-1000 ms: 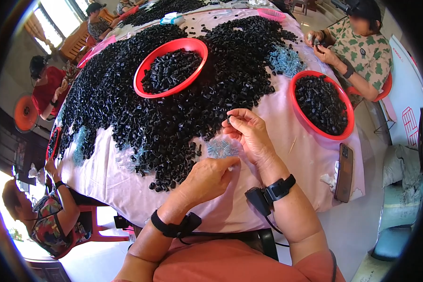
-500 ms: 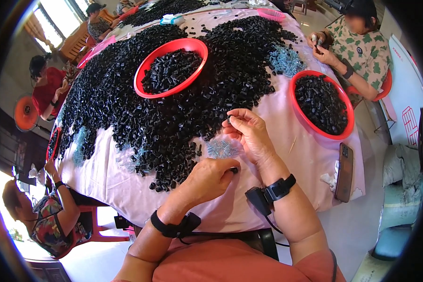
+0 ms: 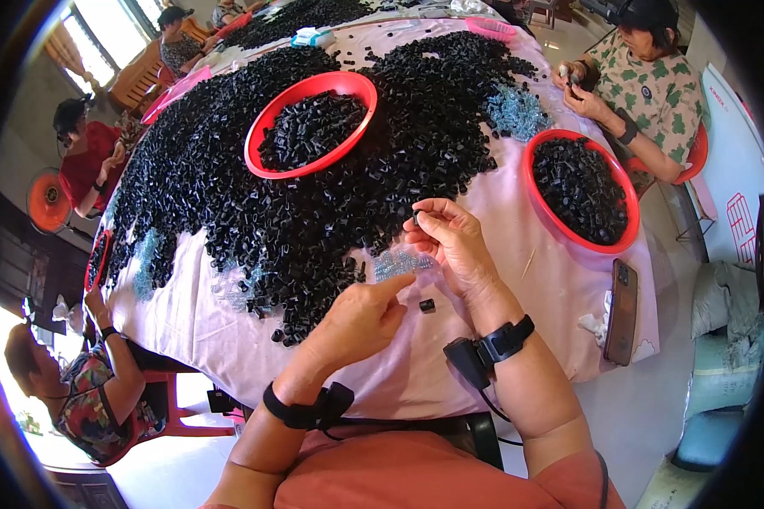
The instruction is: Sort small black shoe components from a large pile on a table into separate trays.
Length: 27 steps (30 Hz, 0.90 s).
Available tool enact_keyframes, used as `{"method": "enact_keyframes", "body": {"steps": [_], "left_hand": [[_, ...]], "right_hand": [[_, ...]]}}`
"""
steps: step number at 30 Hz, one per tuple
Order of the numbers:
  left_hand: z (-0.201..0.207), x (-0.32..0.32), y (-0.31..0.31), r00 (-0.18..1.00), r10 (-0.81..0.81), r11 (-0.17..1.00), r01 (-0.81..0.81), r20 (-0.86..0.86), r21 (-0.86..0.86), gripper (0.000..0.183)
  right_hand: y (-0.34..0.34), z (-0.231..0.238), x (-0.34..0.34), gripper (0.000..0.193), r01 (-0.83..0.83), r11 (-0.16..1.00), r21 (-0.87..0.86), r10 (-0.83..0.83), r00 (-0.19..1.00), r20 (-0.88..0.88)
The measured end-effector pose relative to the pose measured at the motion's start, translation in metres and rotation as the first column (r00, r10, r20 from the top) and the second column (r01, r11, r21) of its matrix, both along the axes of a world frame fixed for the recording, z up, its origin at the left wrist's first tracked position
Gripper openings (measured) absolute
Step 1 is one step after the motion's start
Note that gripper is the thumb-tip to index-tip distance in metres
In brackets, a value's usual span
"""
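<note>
My right hand (image 3: 457,246) pinches a small black plastic piece (image 3: 416,218) between thumb and fingertips, above the near edge of a big heap of similar black pieces (image 3: 433,110). My left hand (image 3: 361,318) is lower and to the left, its index finger stretched out and the thumb apart from it; nothing shows in it. That fingertip is by a small pile of pale blue, spring-like pieces (image 3: 392,265). One loose black cap-like piece (image 3: 427,305) lies on the pink tablecloth (image 3: 475,373) between my hands.
A red basin (image 3: 255,157) of black pieces sits amid the heap. Another red basin (image 3: 632,216) stands at the right, near a phone (image 3: 622,314) and a thin wooden stick (image 3: 529,262). More bluish pieces (image 3: 518,112) lie far right. Several other people sit around the table.
My left hand has let go of the black piece, which now lies on the cloth. Its index finger has stretched toward the bluish pile. My right hand has barely moved.
</note>
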<state>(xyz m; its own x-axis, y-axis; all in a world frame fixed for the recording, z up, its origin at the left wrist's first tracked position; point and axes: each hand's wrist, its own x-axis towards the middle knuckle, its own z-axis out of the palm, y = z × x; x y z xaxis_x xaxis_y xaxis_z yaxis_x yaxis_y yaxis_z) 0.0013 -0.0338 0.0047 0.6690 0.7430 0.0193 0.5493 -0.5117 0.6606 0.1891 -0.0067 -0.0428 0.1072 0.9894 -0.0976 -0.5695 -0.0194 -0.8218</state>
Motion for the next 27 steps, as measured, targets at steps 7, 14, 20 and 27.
{"method": "enact_keyframes", "body": {"steps": [7,14,20,27], "left_hand": [[0.003,-0.022,0.009,0.999,0.053,0.998,-0.053,0.000,-0.031,0.023],[0.005,-0.019,0.007,0.993,0.079,0.995,-0.073,0.085,-0.066,0.027],[-0.006,-0.024,0.021,0.972,0.215,0.975,-0.219,0.091,0.037,0.033],[-0.007,-0.017,0.022,0.985,0.166,0.985,-0.163,-0.050,0.062,0.035]], "right_hand": [[-0.002,-0.001,0.001,0.015,-0.027,0.999,0.026,0.028,0.999,-0.022],[-0.006,0.003,-0.001,0.015,-0.225,0.974,0.004,0.225,0.974,0.029],[-0.004,-0.002,0.004,0.016,-0.150,0.987,0.050,0.155,0.979,-0.134],[-0.004,0.001,0.004,0.018,-0.103,0.995,0.017,0.104,0.992,-0.070]]}}
